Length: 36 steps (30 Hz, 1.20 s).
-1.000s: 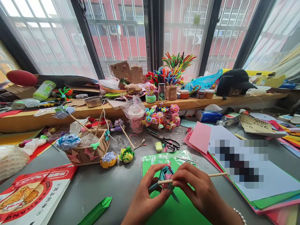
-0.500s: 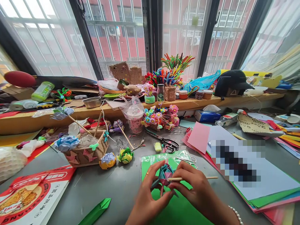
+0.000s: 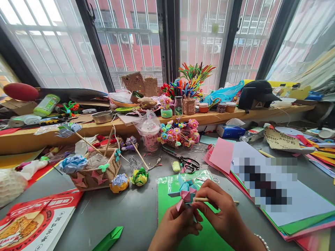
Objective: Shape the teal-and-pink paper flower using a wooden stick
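A folded paper flower point(image 3: 186, 191) in pink and light blue is held above a green sheet in a clear sleeve point(image 3: 167, 205). My left hand point(image 3: 178, 221) pinches it from below, fingers curled under the petals. My right hand point(image 3: 218, 205) grips a thin wooden stick point(image 3: 201, 199), whose left end meets the flower; whether it is inside the flower I cannot tell. Behind the hands lie black-handled scissors point(image 3: 185, 161) and a small yellow block point(image 3: 176, 166). Two finished paper flowers, one blue and yellow point(image 3: 119, 183), one green and yellow point(image 3: 139, 176), rest to the left.
A decorated box point(image 3: 94, 176) holds more paper flowers at left. A red food bag point(image 3: 39, 219) and a folded green strip point(image 3: 108, 238) lie front left. Stacked coloured paper point(image 3: 295, 195) covers the right. A plastic cup point(image 3: 150, 137) and a crowded ledge point(image 3: 131, 125) are behind.
The paper flower has turned, its pink and light blue petals now facing up and outward. My left hand has shifted from around its side to below it. The stick stays in my right hand.
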Available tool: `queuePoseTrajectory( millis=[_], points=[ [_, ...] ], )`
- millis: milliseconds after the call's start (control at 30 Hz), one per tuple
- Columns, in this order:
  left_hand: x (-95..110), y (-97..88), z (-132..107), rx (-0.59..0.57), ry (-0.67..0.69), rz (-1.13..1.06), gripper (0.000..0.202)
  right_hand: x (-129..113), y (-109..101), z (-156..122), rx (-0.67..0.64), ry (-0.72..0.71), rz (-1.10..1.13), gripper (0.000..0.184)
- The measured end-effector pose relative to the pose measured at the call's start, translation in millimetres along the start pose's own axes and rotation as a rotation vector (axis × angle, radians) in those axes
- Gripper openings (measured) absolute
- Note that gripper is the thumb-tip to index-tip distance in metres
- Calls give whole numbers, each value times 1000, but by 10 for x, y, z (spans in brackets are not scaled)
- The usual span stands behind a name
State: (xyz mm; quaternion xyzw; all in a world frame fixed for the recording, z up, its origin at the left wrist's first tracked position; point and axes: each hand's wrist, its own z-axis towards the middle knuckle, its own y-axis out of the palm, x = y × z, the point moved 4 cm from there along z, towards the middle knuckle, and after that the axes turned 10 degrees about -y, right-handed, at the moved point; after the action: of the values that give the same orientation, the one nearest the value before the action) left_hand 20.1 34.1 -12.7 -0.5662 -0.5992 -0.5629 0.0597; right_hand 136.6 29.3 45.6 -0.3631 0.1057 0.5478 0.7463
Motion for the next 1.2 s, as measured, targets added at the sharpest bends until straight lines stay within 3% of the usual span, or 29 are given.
queuePoseTrajectory(
  millis=[300,567,733,933,1000,1100,1200],
  points=[
    [73,13,-42,95,171,205,29,23,-35,5,26,45,29,16],
    [53,17,-35,118,213,209,25,86,-63,-3,-7,108,66,16],
    [54,-67,-5,156,259,157,25,61,-46,15,-78,50,75,3],
    [89,-45,-32,168,293,215,25,16,-73,47,-79,-74,42,11],
    [132,-50,-73,225,377,180,34,-3,-82,50,-71,-126,1,13],
    [204,-76,-155,354,525,197,66,-24,-66,37,-117,-184,-45,16],
    [232,-49,-189,330,532,299,63,-43,-50,18,-154,-239,-63,19]
  ],
)
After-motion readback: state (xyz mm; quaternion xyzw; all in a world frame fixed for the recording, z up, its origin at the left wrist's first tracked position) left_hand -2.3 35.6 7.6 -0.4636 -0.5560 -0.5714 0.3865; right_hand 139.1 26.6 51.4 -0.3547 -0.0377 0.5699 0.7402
